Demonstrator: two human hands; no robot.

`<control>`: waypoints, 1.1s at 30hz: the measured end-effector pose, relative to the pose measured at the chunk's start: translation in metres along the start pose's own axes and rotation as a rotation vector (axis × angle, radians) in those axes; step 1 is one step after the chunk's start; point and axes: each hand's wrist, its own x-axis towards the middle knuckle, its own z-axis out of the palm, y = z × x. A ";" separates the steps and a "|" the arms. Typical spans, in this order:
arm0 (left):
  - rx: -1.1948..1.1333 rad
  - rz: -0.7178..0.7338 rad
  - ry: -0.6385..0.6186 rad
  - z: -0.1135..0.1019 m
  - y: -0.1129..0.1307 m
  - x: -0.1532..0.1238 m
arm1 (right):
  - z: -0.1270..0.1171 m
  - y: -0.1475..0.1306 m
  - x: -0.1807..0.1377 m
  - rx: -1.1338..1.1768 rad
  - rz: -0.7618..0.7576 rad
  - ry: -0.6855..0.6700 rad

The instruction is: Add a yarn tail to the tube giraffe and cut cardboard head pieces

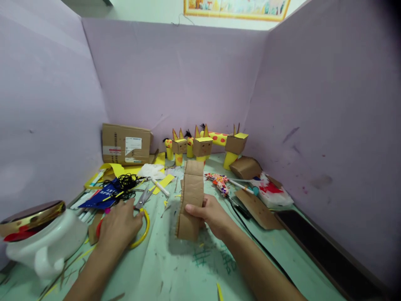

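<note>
My right hand [216, 215] grips a folded strip of brown corrugated cardboard [192, 184], thumb on its front face, held upright above the table's middle. Its fingers behind the strip are partly hidden. My left hand [120, 223] reaches over the clutter on the left, palm down, its thumb apart from the fingers. Beside that thumb lie scissors with yellow handles [147, 234], blades pointing away; whether the hand touches them I cannot tell. A tangle of black yarn [125, 186] and a blue packet [102, 198] sit just beyond the left fingertips.
Yellow giraffe figures with cardboard heads [202, 147] stand at the back, near a cardboard box [127, 144]. A patterned glue gun [219, 182] with a black cord lies right of centre. A white pot [46, 242] stands front left; a dark tray [316, 242] lies right. Lilac panels enclose three sides.
</note>
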 end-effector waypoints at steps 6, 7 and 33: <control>-1.076 0.125 -0.379 0.007 0.041 -0.029 | 0.011 0.017 -0.002 -0.051 -0.025 -0.186; -1.150 0.105 -0.380 0.010 0.045 -0.032 | 0.014 0.020 -0.002 -0.065 -0.037 -0.198; -1.451 -0.114 -0.039 0.005 0.027 -0.017 | -0.040 -0.002 0.008 -0.259 0.037 0.324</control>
